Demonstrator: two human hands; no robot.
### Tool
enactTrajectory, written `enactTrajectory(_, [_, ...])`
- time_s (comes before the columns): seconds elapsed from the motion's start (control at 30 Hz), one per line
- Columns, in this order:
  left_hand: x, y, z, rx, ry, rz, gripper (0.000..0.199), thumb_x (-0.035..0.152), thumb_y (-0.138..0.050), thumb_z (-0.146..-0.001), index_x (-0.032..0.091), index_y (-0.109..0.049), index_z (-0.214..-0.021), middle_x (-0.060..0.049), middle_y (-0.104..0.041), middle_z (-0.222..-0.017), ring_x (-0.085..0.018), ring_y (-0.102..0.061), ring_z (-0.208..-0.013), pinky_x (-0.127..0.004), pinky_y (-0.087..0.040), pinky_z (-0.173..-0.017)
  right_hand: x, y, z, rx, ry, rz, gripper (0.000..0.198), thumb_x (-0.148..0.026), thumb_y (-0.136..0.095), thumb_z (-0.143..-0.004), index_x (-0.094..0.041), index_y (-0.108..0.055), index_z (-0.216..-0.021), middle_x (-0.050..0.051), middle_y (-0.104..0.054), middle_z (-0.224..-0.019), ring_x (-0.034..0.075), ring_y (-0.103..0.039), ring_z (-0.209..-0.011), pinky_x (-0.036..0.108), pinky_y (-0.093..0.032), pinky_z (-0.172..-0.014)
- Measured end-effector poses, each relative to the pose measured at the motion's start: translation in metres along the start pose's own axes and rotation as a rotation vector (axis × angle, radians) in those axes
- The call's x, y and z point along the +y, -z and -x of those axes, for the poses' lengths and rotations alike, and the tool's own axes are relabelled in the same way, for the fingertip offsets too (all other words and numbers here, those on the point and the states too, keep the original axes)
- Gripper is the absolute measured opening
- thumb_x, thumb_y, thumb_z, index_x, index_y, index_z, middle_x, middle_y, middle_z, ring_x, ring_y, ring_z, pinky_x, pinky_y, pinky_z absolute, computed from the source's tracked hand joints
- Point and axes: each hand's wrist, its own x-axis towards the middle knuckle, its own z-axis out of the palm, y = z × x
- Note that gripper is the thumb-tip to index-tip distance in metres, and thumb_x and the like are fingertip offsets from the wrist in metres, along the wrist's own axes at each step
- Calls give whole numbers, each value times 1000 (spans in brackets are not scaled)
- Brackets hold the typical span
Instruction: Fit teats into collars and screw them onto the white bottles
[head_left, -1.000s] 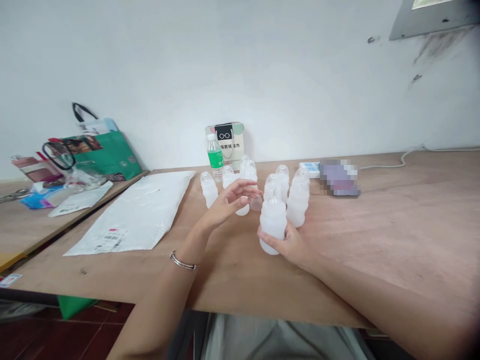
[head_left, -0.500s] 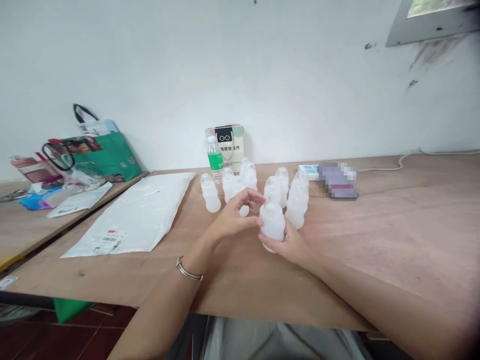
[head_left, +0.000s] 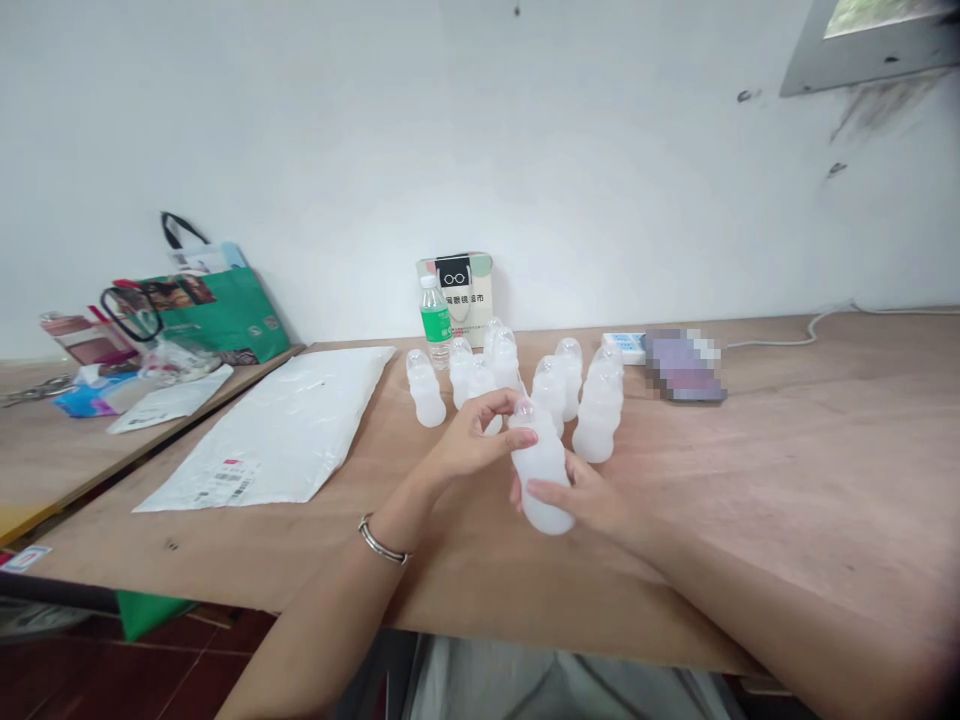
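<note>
A frosted white baby bottle (head_left: 546, 490) is tilted above the near part of the table, its top leaning left. My right hand (head_left: 589, 492) wraps round the body from the right, thumb across the front. At the top, my left hand (head_left: 487, 430) grips the clear domed cap (head_left: 524, 408) between thumb and fingers. Just behind stand several similar bottles with clear caps, among them one at the left (head_left: 426, 388) and one at the right (head_left: 598, 405). My left hand partly covers the ones in the middle.
A white mailing bag (head_left: 277, 425) lies flat at the left. Behind the bottles stand a green-labelled water bottle (head_left: 435, 322) and a paper bag (head_left: 476, 290). A blurred purple object (head_left: 684, 367) and a small white box (head_left: 624, 347) lie back right. Bags crowd the left table.
The bottle in my right hand now tilts left and sits a little lower. My left hand has closed round its cap, which was beside its fingers before. The view has shifted slightly.
</note>
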Motion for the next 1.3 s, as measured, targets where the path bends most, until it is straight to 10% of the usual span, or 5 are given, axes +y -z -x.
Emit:
enactTrajectory(0.1, [1,1,0,3,-3,-75,34,48,-61,-73,17,-56,-85,-4,-60,-88,-16,-55,-85,-28,-43,-78,3,-6,0,228,81,96,31,-38,-67,-67,-21,-53,-88,1,-60,-76,14,-54,-64,25,-42,-56])
enactTrajectory(0.27, [-1,-1,0,-72,-24,-66,34,49,-56,-78,16,-57,-87,-5,-60,-89,-16,-54,-86,-29,-42,-78,13,10,0,-176,-37,-42,27,-42,-59,-71,-16,-53,-69,1,-57,-59,11,-48,-50,24,-34,-46])
enactTrajectory(0.53, [-19,13,-9,92,37,44,50,55,-28,-89,17,-59,-96,-9,-63,-102,-19,-57,-97,-35,-45,-86,16,-11,1,-189,111,88,27,-34,-66,-68,-18,-49,-82,-2,-55,-70,11,-48,-61,23,-38,-56])
enactTrajectory(0.9, [-68,-12,-29,8,99,-879,53,16,-37,-84,10,-22,-136,-18,-29,-141,-26,-32,-130,-42,-33,-105,21,-12,4,-288,131,149,31,-29,-67,-67,-18,-48,-88,-3,-52,-71,9,-46,-62,22,-38,-54])
enactTrajectory(1.3, [-28,-9,-3,-31,185,-913,10,25,-50,-80,16,-54,-85,-8,-58,-85,-18,-56,-66,-30,-41,-58,13,-5,2,-110,187,186,28,-38,-64,-69,-18,-49,-81,-1,-53,-73,12,-47,-64,25,-39,-58])
